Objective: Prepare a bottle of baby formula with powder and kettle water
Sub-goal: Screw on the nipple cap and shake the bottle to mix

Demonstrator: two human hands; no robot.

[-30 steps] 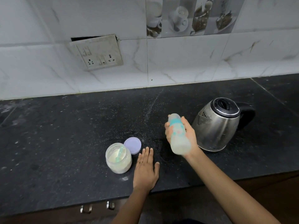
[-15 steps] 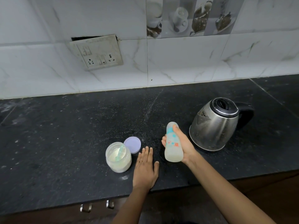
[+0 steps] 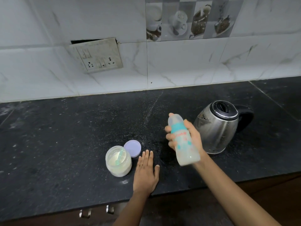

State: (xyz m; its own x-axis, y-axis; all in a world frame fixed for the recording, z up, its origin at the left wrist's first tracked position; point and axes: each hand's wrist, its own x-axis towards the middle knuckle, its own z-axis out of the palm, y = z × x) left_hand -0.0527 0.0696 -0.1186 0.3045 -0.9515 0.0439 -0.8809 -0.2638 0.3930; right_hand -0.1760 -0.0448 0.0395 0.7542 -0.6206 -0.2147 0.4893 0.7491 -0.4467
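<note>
Right hand point(image 3: 195, 137) up above the tabletop point(image 3: 65, 136), grip wrapped round the baby bottle point(image 3: 183, 144), thumb on one side and fingers on the other. The bottle was tilted, cap end away from the person, milky liquid pooled in its base, and the blur on it suggested a shake in hand. Left hand point(image 3: 145, 168) lay flat on the tabletop, fingers straight, holding nothing, just beside the open powder jar point(image 3: 118, 162) with its scoop point(image 3: 119, 156) inside and the lid point(image 3: 132, 148) lying behind. The danger? A hard swing could have carried the bottle into the kettle point(image 3: 218, 128) close on the right. A loosely screwed top would have sprayed milk. And a nudge from that left hand could have tipped the uncovered jar and spilled powder.
</note>
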